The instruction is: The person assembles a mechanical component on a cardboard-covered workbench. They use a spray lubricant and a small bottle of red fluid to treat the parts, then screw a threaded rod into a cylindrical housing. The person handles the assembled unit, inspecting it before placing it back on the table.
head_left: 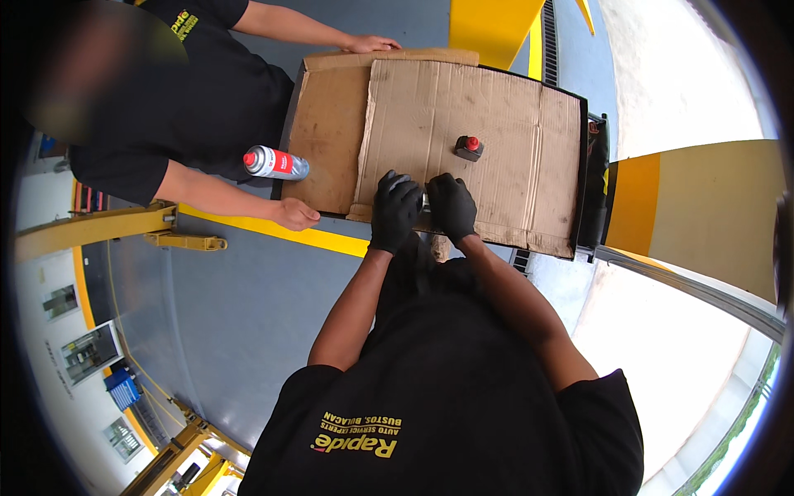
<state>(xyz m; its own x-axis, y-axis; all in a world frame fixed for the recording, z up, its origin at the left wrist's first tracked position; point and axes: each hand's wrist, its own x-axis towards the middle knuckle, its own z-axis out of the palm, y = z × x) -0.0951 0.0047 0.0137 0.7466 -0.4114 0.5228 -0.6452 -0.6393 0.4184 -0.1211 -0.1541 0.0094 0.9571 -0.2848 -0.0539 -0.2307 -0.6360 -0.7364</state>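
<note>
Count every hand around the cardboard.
4: the wearer's left hand and right hand, both black-gloved, at the near edge of the cardboard; a co-worker's upper hand by the far edge, lower hand by the near left corner.

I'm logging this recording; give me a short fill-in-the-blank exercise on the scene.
1. The left hand and right hand are gloved in ____.
2. The small dark container has a ____ cap.
3. That container rests on a sheet of brown ____.
4. The spray can is to the ____ of both gloved hands.

Missing words: black; red; cardboard; left.
</note>
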